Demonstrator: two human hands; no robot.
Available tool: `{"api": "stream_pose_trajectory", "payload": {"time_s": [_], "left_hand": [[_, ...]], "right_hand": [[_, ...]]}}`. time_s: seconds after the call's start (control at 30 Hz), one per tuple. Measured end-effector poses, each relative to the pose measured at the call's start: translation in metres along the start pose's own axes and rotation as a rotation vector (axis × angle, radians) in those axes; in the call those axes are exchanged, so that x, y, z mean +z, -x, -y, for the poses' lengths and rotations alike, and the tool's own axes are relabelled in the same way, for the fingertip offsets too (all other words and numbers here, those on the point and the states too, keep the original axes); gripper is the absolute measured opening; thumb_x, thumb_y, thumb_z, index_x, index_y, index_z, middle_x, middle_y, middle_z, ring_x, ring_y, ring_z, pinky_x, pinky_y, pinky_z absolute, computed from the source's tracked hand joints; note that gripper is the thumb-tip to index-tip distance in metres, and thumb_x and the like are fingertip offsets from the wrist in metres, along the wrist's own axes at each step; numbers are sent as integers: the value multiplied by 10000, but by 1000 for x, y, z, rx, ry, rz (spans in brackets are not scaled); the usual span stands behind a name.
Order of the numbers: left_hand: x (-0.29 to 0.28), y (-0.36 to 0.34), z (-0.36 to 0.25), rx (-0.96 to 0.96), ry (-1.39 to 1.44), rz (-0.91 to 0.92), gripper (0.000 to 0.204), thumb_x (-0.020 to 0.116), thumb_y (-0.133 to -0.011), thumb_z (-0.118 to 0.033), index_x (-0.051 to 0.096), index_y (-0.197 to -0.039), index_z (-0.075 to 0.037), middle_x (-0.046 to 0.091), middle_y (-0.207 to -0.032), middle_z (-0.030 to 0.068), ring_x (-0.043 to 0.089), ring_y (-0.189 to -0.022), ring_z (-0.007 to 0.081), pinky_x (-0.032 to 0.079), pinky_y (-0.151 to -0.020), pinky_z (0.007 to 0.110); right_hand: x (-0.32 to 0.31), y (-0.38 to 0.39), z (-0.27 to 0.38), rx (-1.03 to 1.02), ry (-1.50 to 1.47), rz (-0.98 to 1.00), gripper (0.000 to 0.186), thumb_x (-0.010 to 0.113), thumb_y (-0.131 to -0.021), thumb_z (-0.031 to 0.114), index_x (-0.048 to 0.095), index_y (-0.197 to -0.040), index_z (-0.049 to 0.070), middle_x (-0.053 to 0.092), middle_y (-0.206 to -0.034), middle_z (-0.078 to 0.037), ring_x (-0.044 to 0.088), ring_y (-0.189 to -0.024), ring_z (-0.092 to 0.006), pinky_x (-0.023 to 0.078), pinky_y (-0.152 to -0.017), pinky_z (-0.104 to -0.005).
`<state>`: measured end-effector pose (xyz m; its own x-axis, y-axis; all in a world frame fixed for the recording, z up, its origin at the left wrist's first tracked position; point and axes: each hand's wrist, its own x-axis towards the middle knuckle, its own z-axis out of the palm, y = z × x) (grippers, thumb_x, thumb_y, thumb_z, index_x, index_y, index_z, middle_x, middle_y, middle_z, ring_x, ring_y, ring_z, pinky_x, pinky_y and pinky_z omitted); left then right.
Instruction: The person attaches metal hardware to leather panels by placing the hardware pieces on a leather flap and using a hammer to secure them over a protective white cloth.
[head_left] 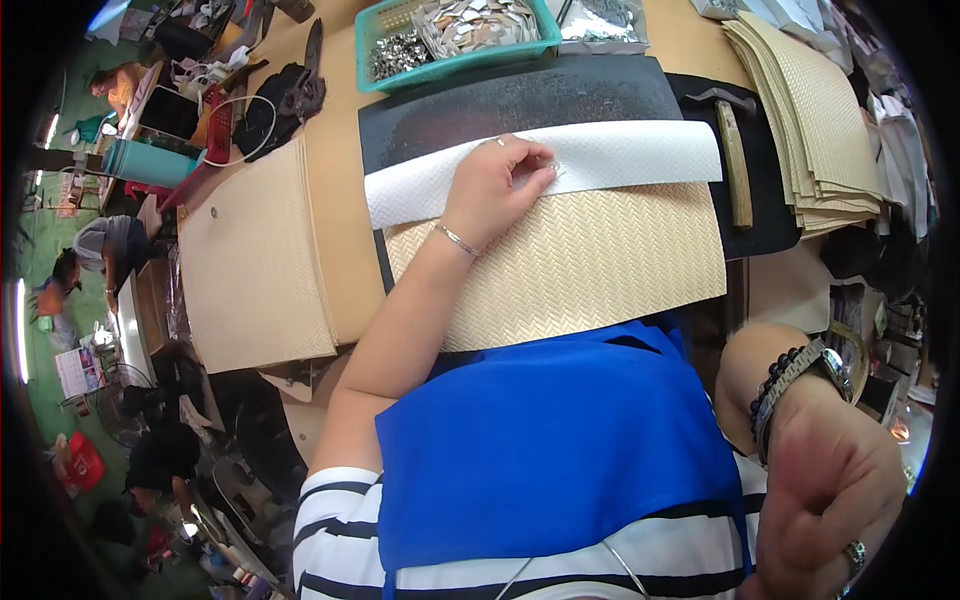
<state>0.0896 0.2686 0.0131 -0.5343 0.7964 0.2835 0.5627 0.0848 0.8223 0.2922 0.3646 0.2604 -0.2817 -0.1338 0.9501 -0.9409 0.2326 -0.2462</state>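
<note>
The right hand [835,490] is raised, curled; contents cannot be told. Beyond, a beige woven sheet [600,265] lies long axis left-right, under a white strip [640,155] where the left hand [490,190] rests, half-curled, grip unclear. Rightward lies a hammer [738,170]; farther, a teal basket [465,72].

The tan counter [338,215] bears a teal basket [470,68] at top centre, a dark board [530,100] below. Cream sheets [250,260] lie at left, another stack [812,115] upper right.
</note>
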Motion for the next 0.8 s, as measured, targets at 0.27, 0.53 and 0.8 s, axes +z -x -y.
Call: {"api": "stream_pose_trajectory", "payload": {"time_s": [0.27, 0.53, 0.8], "left_hand": [[0, -1, -5, -62, -35, 33, 220, 836, -877, -145, 780, -1083, -88, 704, -908, 38, 661, -808, 165, 536, -747, 296], [1, 1, -7, -15, -18, 34, 163, 809, -905, -97, 813, -1068, -99, 730, -989, 42, 700, -867, 157, 552, -734, 279], [1, 2, -8, -81, -36, 44, 161, 753, -948, -68, 804, -1101, -57, 728, -966, 61, 677, -817, 145, 543, -746, 259]], "right_hand": [[-11, 12, 14, -43, -48, -49, 472, 757, -963, 465, 552, -786, 79, 547, -766, -19, 493, -653, -106, 390, -561, -242], [-78, 125, 71, 339, 86, -299, 588, 716, -961, 539, 640, -1317, 77, 605, -1105, -62, 557, -1000, -157, 467, -791, -249], [-164, 254, -53, 1216, 980, -168, 415, 672, -1053, 259, 617, -1400, 39, 611, -962, -53, 590, -862, -160, 504, -800, -286]]}}
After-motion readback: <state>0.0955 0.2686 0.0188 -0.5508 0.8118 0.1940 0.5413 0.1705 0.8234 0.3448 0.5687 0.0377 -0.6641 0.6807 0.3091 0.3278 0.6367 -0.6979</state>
